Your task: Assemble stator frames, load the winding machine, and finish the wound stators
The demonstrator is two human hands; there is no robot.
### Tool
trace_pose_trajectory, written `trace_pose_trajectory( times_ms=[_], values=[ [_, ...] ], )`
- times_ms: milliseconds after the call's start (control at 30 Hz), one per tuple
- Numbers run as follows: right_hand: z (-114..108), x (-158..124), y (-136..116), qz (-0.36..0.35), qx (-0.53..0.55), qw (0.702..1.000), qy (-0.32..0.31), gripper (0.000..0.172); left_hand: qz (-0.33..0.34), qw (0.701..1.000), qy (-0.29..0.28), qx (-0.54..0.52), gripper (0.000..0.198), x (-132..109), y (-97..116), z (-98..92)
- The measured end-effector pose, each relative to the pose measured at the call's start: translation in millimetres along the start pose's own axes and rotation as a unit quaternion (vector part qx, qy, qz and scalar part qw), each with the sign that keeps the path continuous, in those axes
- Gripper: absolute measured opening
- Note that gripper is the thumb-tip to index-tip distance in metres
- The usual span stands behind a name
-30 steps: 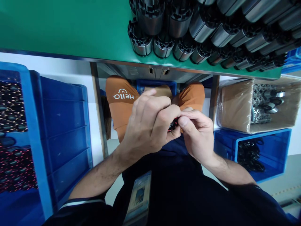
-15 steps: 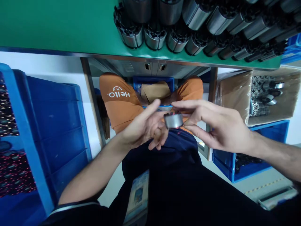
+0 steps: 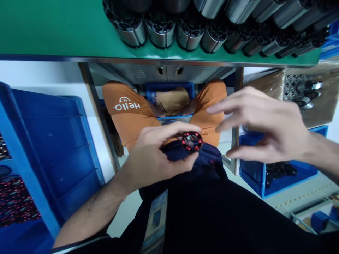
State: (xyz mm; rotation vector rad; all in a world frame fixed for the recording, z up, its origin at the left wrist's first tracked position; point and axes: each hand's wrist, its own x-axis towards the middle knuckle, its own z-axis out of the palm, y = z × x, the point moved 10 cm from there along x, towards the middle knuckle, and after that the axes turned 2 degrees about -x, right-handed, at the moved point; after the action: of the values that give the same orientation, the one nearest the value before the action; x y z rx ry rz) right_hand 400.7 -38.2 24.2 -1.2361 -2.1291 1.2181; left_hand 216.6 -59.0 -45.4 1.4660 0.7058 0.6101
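Over my lap, my left hand (image 3: 159,151) is closed on a small round motor stator (image 3: 191,141), pinched between thumb and fingers. Its end faces up, a black ring with red patches around an open centre. To the right, my right hand (image 3: 267,127) is apart from the stator, with its fingers spread and nothing in them; motion blurs it. On the green tabletop (image 3: 47,28) ahead, several metal cylinders (image 3: 160,35) with black toothed ends stand in rows.
At left are a blue bin (image 3: 53,137) and black parts with red marks (image 3: 17,201). At right, a cardboard box (image 3: 327,102) holds metal rings (image 3: 295,86). Beneath it, a blue crate (image 3: 291,187) contains black parts (image 3: 280,171). Another blue crate (image 3: 169,85) with cardboard sits between my legs.
My right hand has let go of the stator and moved away to the right. My left hand has turned over and gripped it, and the ring's end now faces up.
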Motion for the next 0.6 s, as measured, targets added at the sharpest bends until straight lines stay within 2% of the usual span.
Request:
trace_pose_trajectory(
  times_ms=[67,133,200,233,267,300,367,433,467,533,600],
  values=[
    [9,-5,19,0.073,0.101,0.992,-0.036,0.026,0.087,0.988,0.075,0.102,0.037,-6,16,-13.4],
    [40,-13,38,0.167,0.252,0.946,-0.115,0.028,0.186,0.961,0.101,0.180,0.034,-12,33,-10.9],
    [67,-18,43,0.218,0.345,0.896,-0.176,0.035,0.266,0.927,0.107,0.242,0.034,-18,46,-2.8],
    [73,-18,42,0.216,0.353,0.891,-0.188,0.036,0.301,0.910,0.107,0.263,0.035,-20,51,1.5],
    [73,-15,38,0.196,0.325,0.907,-0.182,0.034,0.317,0.901,0.106,0.277,0.036,-20,54,4.6],
    [68,-10,33,0.164,0.271,0.935,-0.162,0.033,0.304,0.903,0.102,0.284,0.036,-18,54,5.9],
    [50,-3,16,0.094,0.142,0.979,-0.116,0.031,0.212,0.940,0.079,0.256,0.033,-6,41,4.6],
    [32,-1,0,0.050,0.041,0.994,-0.083,0.036,0.086,0.979,0.034,0.185,0.031,2,20,5.9],
    [23,0,-5,0.037,0.010,0.997,-0.072,0.038,0.051,0.986,0.023,0.156,0.030,2,14,6.2],
    [8,0,-5,0.033,-0.002,0.998,-0.053,0.037,0.075,0.985,0.046,0.146,0.031,-2,19,1.3],
    [7,-1,13,0.094,0.088,0.990,-0.059,0.039,0.146,0.965,0.099,0.193,0.033,-9,32,-6.1]
  ],
)
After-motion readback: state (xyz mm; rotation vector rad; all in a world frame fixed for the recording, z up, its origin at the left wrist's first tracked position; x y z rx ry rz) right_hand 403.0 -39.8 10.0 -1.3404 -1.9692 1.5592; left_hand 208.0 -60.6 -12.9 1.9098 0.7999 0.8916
